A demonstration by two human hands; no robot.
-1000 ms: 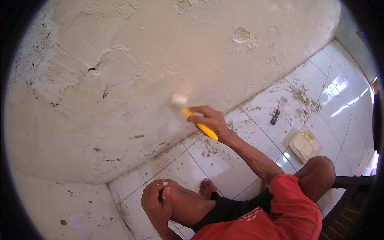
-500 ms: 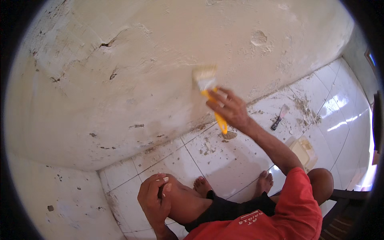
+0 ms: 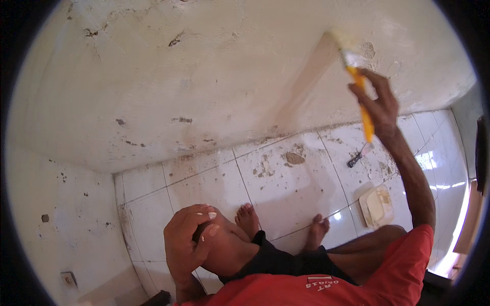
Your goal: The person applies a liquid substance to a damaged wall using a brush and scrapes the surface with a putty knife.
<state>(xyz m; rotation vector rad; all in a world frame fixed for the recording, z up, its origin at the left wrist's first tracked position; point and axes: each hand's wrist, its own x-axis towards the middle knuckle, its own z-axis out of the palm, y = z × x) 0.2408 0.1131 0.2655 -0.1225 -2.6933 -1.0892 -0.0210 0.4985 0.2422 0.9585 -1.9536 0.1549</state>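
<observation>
My right hand [image 3: 378, 101] is closed round the yellow handle of a paintbrush [image 3: 366, 122] with a metal ferrule. Its pale bristles [image 3: 341, 42], smeared by motion, are up against the beige wall [image 3: 245, 66], near a chipped round patch [image 3: 367, 50]. A damp-looking darker streak runs down the plaster to the left of the brush. Resting on my bent left knee, my left hand [image 3: 186, 239] holds nothing; its fingers curve loosely, with a gap between thumb and fingers and pale smears on the fingertips.
On the white tiled floor [image 3: 204, 173] lie a scraper [image 3: 354, 159] with a dark handle, a clump of debris [image 3: 294, 157] and scattered crumbs. A pale plastic tub [image 3: 376, 206] stands beside my right leg. A wall socket [image 3: 68, 279] is at lower left.
My right hand has carried the paintbrush up and to the right along the wall. The view has shifted too. My left hand stays on the knee.
</observation>
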